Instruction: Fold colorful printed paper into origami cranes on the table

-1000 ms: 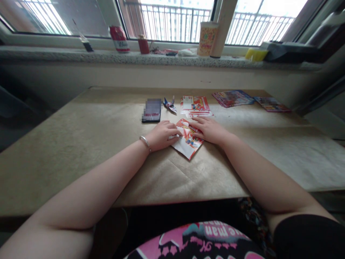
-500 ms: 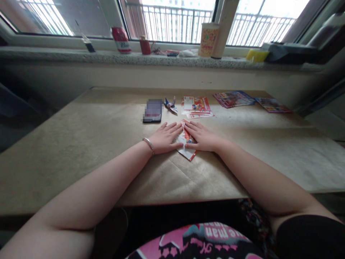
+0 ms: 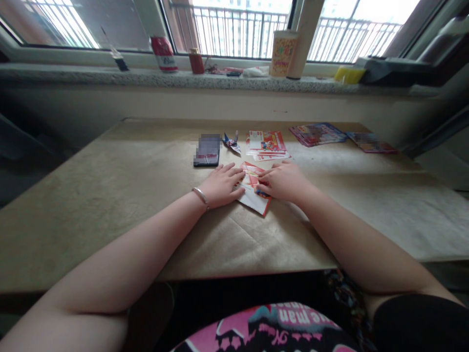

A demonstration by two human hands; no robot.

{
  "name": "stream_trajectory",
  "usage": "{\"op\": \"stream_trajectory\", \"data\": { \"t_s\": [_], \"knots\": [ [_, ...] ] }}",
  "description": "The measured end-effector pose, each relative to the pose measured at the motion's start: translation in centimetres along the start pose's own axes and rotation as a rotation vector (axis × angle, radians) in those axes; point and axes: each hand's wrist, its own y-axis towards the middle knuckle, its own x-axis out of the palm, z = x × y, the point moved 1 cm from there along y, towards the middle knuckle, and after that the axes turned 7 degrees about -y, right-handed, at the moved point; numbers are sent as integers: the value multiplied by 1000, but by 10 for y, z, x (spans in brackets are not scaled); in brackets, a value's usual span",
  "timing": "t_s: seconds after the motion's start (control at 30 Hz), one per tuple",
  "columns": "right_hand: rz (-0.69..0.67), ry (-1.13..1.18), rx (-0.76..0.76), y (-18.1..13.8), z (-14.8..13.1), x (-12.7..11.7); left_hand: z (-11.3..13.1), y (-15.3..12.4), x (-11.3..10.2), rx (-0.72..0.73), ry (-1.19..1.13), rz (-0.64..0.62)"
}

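Note:
A folded sheet of printed paper (image 3: 252, 199), red and white with coloured pictures, lies on the table between my hands. My left hand (image 3: 222, 187) rests flat on its left side with the fingers stretched and a little apart. At the right edge of the sheet, my right hand (image 3: 286, 181) has its fingers bent and drawn together with the thumb, pinching the paper. That hand covers part of the right edge. Just beyond the sheet lies a stack of similar red and white printed sheets (image 3: 266, 142). A small folded paper figure (image 3: 231, 143) stands left of the stack.
A dark phone (image 3: 207, 150) lies left of the paper figure. Colourful printed cards (image 3: 317, 134) are spread at the back right of the table (image 3: 120, 195). On the windowsill behind stand a red can (image 3: 163, 54), a paper cup (image 3: 283, 54) and a yellow object (image 3: 349, 75).
My right hand has lifted from lying flat, shifted right and bent its fingers at the paper's edge. More of the printed surface shows. My left hand has moved slightly left, still flat.

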Motion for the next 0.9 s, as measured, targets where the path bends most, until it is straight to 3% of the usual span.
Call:
{"op": "stream_trajectory", "data": {
  "t_s": [0.17, 0.3, 0.7, 0.9],
  "knots": [
    [-29, -73, 77, -2, 7, 2, 0, -3, -8, 121, -52, 20],
    [43, -48, 113, -1, 14, 16, 0, -4, -10, 231, -134, 15],
    [50, 98, 172, 8, 27, 38, 1, 0, -3, 215, -57, 31],
    [41, 249, 13, 8, 25, 45, -3, 1, -1, 168, -121, -17]
  ]
}}
